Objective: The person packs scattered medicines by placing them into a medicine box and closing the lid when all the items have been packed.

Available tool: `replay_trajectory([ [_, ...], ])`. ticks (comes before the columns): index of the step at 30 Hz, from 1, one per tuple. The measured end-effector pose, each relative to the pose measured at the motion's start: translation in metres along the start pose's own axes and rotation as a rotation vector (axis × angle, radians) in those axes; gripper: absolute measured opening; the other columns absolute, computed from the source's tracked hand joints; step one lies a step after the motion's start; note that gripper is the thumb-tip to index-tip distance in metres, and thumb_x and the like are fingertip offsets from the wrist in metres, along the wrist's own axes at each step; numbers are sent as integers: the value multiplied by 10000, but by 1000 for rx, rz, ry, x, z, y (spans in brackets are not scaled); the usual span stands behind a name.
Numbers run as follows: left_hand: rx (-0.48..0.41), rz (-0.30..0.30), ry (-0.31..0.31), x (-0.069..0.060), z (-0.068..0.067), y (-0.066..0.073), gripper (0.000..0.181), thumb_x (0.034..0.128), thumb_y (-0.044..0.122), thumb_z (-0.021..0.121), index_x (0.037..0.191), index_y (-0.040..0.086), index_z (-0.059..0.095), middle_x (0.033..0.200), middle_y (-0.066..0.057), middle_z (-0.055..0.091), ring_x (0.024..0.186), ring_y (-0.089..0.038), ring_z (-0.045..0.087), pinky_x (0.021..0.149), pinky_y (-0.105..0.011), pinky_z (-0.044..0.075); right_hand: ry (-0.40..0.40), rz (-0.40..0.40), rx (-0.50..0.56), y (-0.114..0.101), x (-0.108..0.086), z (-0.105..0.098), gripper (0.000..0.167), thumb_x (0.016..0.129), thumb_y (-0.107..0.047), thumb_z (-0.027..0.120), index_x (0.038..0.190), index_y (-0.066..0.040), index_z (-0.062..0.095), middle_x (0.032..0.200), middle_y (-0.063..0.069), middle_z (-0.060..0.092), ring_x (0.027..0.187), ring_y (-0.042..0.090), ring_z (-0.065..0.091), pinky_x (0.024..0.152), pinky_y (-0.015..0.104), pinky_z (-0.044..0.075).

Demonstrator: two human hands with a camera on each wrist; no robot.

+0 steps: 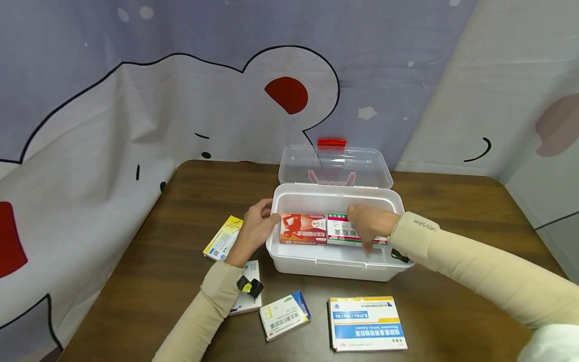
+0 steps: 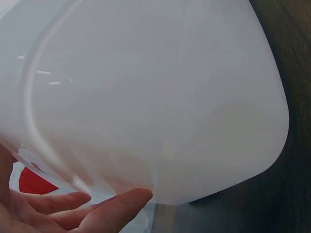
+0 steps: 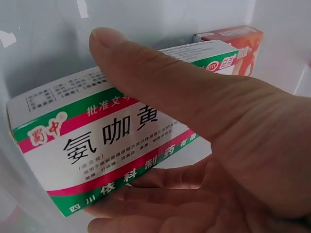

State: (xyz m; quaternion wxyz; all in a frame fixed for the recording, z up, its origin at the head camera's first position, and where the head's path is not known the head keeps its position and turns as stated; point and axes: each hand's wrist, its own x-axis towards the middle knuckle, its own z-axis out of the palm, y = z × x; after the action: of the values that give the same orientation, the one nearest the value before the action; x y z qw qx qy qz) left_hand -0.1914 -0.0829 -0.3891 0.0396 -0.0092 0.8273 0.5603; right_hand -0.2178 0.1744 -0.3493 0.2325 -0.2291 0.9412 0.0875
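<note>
Brown tabletop point(image 1: 221, 186): right grip point(image 1: 373, 224) clamped on carton point(image 3: 116, 133) ("OTC", "蜀中"), left grip point(image 1: 257, 230) loose against white case point(image 1: 339, 270)

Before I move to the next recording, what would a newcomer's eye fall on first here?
Probably the white bin near the middle of the head view, its clear lid open behind it, topped by a red latch. Next comes the right hand inside, holding a green-and-white box beside an orange box; the left hand touches the bin's left side.
</note>
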Motion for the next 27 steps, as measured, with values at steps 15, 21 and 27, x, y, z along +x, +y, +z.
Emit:
replay_trajectory([
  [15, 4, -21, -6, 0, 0, 0, 463, 862, 159, 524, 1309, 60, 459, 1115, -152, 628, 963, -259, 609, 844, -415, 494, -38, 43, -54, -5, 6, 7, 757, 438, -159, 912, 1016, 36, 465, 823, 80, 490, 793, 221, 541, 822, 368, 491],
  [21, 5, -20, -4, 0, 0, 0, 456, 866, 149, 523, 1308, 60, 460, 1113, -152, 628, 963, -262, 610, 841, -419, 495, -19, 35, -79, -9, 7, 10, 795, 432, -150, 913, 1049, 49, 452, 844, 94, 489, 850, 235, 539, 880, 356, 464],
  [27, 0, -25, -4, 1, 0, -1, 450, 867, 155, 527, 1303, 65, 465, 1110, -147, 629, 962, -256, 610, 842, -416, 495, 7, 53, -82, -12, 7, 11, 779, 424, -124, 911, 1035, 53, 461, 832, 103, 501, 834, 245, 550, 859, 355, 471],
])
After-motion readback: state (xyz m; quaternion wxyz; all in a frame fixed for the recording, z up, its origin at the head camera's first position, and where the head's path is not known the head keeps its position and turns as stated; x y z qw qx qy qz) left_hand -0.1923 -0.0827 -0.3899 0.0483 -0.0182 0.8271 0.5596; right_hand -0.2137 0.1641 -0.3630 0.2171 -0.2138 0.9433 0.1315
